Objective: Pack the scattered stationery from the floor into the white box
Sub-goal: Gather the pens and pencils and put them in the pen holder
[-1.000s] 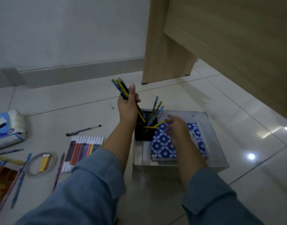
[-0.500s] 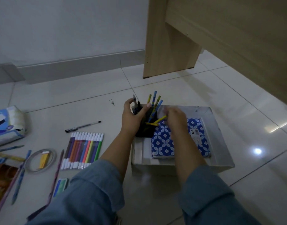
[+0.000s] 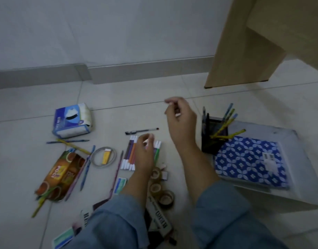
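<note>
Both hands have left the pen holder (image 3: 213, 135) in the white box (image 3: 296, 178). Left hand (image 3: 144, 155), fingers loosely curled, hovers over the marker set (image 3: 131, 153) on the floor; right hand (image 3: 181, 121) hangs empty, half-closed, between markers and box.

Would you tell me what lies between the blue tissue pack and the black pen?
Nothing: the head view shows bare tile between the blue tissue pack and the black pen.

head cam | looks forward-down | close above tiled floor (image 3: 118, 108)
</note>
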Tool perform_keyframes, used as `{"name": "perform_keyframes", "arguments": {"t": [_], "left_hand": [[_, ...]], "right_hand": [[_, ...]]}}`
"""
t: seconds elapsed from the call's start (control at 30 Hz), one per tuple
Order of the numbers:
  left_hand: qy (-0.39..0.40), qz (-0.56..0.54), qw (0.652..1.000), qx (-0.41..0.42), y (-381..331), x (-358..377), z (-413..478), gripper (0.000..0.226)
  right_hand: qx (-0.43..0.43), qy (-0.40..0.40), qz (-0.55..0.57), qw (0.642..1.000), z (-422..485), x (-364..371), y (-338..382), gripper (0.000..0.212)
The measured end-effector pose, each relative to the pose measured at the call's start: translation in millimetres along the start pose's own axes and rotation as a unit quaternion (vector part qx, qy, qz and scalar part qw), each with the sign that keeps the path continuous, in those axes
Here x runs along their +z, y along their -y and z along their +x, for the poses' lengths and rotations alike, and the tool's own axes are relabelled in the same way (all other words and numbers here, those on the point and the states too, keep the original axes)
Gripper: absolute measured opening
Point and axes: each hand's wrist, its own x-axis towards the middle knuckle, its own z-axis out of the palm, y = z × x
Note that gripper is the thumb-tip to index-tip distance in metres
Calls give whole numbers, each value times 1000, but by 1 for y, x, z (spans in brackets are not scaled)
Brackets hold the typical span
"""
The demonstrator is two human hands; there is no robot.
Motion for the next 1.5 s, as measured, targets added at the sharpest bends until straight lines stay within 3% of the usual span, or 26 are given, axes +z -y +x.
{"name": "perform_keyframes", "arguments": {"t": [0.1, 0.2, 0.3, 0.37, 0.53, 0.67, 0.8, 0.9, 1.0, 1.03, 1.13, 1.2, 1.27, 1.37, 1.5], "left_hand": [[-78, 178, 978, -71, 32, -55, 12, 26], [-19, 350, 923, -159, 58, -94, 15, 31], [52, 386, 904, -178, 65, -105, 13, 18], [48, 376, 906, -190, 65, -106, 15, 17], [-64, 335, 925, -169, 67, -139, 23, 26], [-109, 370, 906, -176, 71, -174, 39, 38], [-61, 454, 872, -173, 76, -181, 51, 44], [-35, 471, 868, -156, 86, -184, 55, 41], [-51, 483, 856, -177, 88, -184, 53, 30], [-42, 472, 862, -177, 90, -185, 52, 29], [-25, 453, 872, -183, 91, -185, 51, 30], [-31, 456, 866, -201, 89, -185, 46, 29], [-42, 432, 875, -214, 93, -188, 43, 29], [-39, 435, 874, -214, 92, -191, 37, 29], [6, 418, 879, -231, 88, -192, 38, 31]], "right_hand": [[101, 138, -37, 985, -40, 40, -28, 17], [177, 255, -115, 944, -78, 67, -58, 19], [163, 319, -171, 918, -100, 87, -74, 21], [144, 335, -200, 909, -101, 100, -80, 21], [85, 317, -302, 895, -69, 128, -101, 35], [82, 400, -408, 816, -35, 140, -121, 67], [43, 429, -495, 754, -26, 149, -135, 60], [-21, 406, -522, 750, -24, 151, -141, 37], [-51, 397, -522, 753, -20, 156, -139, 30], [-55, 391, -503, 769, -21, 162, -135, 29], [-10, 357, -362, 861, -36, 196, -107, 24], [30, 377, -266, 887, -49, 227, -85, 22], [45, 440, -214, 871, -63, 259, -70, 23], [62, 524, -241, 815, -82, 295, -59, 31], [68, 532, -326, 778, -95, 309, -60, 28]]}}
